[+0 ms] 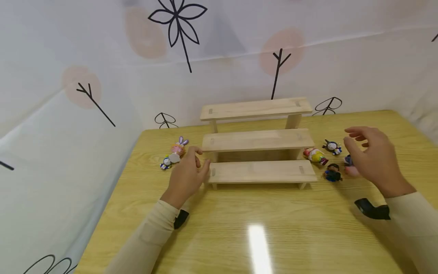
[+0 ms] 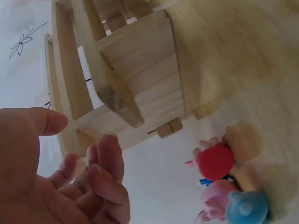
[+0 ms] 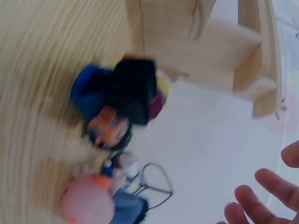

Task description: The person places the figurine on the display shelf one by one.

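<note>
A three-tier wooden display stand (image 1: 258, 140) stands on the table between both hands. My left hand (image 1: 186, 175) is at the left end of its lowest step, fingers loosely bent and holding nothing. Beside that hand lie small figurines, one with purple rabbit ears (image 1: 178, 147) and a blue-and-white one (image 1: 166, 163). On the other side my right hand (image 1: 378, 158) hovers above a pink-and-blue figurine (image 1: 350, 170), partly hidden by it, with relaxed fingers around nothing. Near it lie a figurine in black and blue (image 3: 121, 93), a yellow-dressed one (image 1: 315, 156) and a black-and-white one (image 1: 332, 147).
The wooden table (image 1: 219, 228) reaches back to a white cloth (image 1: 232, 72) printed with plants, which also hangs along the left side. Black straps (image 1: 373, 210) show below both wrists. Light reflects off the table's front part.
</note>
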The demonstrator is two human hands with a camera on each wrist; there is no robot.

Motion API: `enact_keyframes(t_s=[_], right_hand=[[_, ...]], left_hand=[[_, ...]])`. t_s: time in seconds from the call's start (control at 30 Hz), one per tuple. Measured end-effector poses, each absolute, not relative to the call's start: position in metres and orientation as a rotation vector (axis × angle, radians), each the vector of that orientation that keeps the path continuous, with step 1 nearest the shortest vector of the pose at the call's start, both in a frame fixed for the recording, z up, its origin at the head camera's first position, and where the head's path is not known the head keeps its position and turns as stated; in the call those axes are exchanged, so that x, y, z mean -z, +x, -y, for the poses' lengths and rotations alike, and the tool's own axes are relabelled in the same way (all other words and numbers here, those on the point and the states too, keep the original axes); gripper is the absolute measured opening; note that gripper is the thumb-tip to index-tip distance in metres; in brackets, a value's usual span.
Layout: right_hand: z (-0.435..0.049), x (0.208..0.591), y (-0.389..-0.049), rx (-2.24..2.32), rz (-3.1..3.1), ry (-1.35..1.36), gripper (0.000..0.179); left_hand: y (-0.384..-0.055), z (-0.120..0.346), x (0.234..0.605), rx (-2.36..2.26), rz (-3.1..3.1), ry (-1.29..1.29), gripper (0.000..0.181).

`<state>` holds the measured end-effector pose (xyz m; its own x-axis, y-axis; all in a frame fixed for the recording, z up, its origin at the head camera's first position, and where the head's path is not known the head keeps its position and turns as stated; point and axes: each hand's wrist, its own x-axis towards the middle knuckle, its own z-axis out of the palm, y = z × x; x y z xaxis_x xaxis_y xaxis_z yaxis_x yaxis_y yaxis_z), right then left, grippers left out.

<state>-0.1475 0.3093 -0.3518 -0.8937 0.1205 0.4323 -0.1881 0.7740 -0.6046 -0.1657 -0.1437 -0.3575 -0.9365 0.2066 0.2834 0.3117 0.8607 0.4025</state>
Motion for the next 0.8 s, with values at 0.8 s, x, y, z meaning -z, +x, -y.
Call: enact_keyframes(t_s=[0.8], right_hand=[[-0.368, 0.382, -0.163, -0.882, 3.073, -0.071, 0.054]], left_hand=[[-0.185, 0.164, 0.388, 1.311, 3.148, -0.481, 0.057]])
